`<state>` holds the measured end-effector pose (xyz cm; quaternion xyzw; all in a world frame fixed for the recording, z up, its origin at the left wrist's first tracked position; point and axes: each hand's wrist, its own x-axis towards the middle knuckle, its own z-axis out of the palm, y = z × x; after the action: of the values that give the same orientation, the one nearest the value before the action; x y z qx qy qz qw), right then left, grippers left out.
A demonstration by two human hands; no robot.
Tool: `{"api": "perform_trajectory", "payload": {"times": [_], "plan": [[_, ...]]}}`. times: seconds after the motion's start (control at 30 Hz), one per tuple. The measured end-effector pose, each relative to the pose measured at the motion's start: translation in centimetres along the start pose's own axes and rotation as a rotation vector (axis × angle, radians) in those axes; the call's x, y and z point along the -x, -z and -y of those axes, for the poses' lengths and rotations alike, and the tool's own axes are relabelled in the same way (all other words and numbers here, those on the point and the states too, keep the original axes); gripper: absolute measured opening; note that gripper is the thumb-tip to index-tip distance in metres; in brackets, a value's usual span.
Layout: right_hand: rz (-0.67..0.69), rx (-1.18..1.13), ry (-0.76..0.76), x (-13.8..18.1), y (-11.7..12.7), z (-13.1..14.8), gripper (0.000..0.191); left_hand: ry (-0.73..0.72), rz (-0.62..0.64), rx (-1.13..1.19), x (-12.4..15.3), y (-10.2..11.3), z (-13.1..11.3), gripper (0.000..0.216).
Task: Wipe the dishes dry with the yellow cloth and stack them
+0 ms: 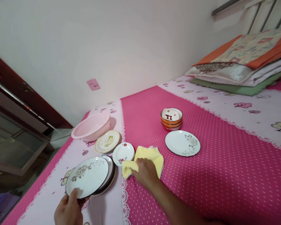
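My left hand (69, 207) grips the near rim of a white oval plate (90, 175) with a grey-brown flower print, thumb on top and fingers underneath. That plate is tilted over a stack of dark-rimmed plates (110, 178), hiding much of it. A yellow cloth (152, 154) is bunched in my right hand (146, 172), low over the pink bedspread. Close to the cloth lie small white plates (123, 153) with red flowers. Another white oval plate (182, 143) with a flower print rests flat at the right.
Behind the oval plate stand stacked orange-sided bowls (171, 118). Cream plates with a green print (107, 141) lie beside a pink basin (91, 126) near the wall. Folded bedding and a pillow (229, 70) sit at the far right. The bed's left edge drops to the floor.
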<state>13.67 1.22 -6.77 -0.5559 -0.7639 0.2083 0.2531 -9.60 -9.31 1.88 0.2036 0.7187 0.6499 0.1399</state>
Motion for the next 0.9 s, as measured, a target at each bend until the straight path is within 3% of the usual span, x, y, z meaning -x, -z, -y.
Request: {"api": "perform_trajectory", "payload": {"times": [0.1,0.2,0.27,0.33,0.47,0.57,0.7,0.9], "plan": [[0.016,-0.012,-0.006,0.0,0.2,0.0,0.023,0.034,0.032,0.227,1.8,-1.8,-2.2,0.02],[0.028,-0.022,-0.014,-0.1,0.3,0.1,0.023,0.022,0.107,0.403,2.4,-5.4,-4.5,0.027],[0.032,-0.025,-0.025,-0.1,0.4,0.1,0.024,0.236,0.294,0.664,2.7,-8.3,-5.5,0.042],[0.033,-0.026,-0.032,-0.1,0.4,0.2,0.025,0.404,0.401,0.807,3.1,-11.0,-6.0,0.056],[0.047,-0.042,-0.024,-0.2,1.0,0.1,0.033,0.603,0.505,0.929,4.6,-14.4,-4.2,0.079],[0.086,-0.12,-0.037,-0.6,1.6,-0.2,0.044,0.667,0.575,0.963,5.6,-15.2,-1.4,0.095],[0.092,-0.231,-0.096,-1.4,2.2,-1.1,0.037,0.661,0.619,1.039,6.0,-14.7,1.4,0.1],[-0.112,-0.468,-0.195,-2.7,3.3,-3.4,0.039,0.505,0.544,1.058,5.2,-13.8,1.3,0.097]]}}
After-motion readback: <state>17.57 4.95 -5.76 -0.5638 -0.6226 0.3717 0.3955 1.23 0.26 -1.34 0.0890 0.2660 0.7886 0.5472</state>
